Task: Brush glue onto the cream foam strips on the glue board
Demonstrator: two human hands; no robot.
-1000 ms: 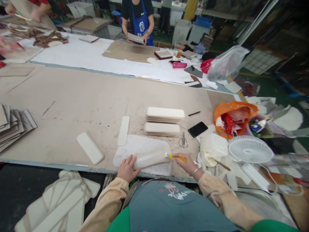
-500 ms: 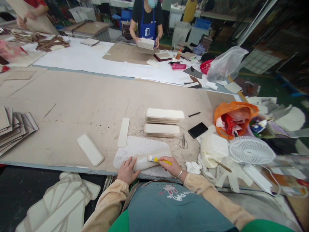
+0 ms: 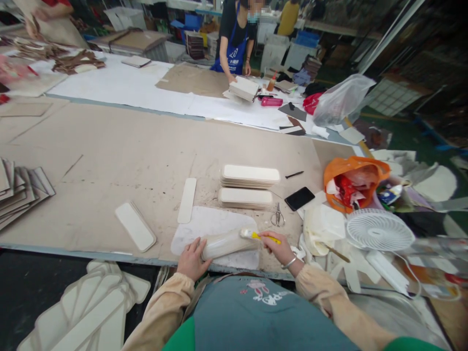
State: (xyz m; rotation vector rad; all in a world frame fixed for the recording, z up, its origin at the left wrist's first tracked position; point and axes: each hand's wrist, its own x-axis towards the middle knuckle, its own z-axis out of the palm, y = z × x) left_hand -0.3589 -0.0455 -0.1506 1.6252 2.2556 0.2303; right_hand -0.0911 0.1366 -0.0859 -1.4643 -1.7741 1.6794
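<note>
My right hand is closed around the yellow handle of a paintbrush. Its pale bristles touch the far right end of a long, rounded beige strip, whose surface looks wet and streaky. At the strip's left end rests my left hand, fingers apart and pressing on it. Beneath the strip lies a whitish sheet. A single narrow cream strip overlaps the sheet's upper left edge. Two stacks of rounded cream strips, a farther stack and a nearer stack, stand beyond the sheet.
Scissors, a black phone and a dark pen lie to the right. Beyond them are an orange bag and a white fan. More strips lie left. A co-worker handles pale panels across the table.
My right hand has moved the brush rightward along the strip to its far end. My left hand stays put. The co-worker has shifted right and lowered the panels to the table.
</note>
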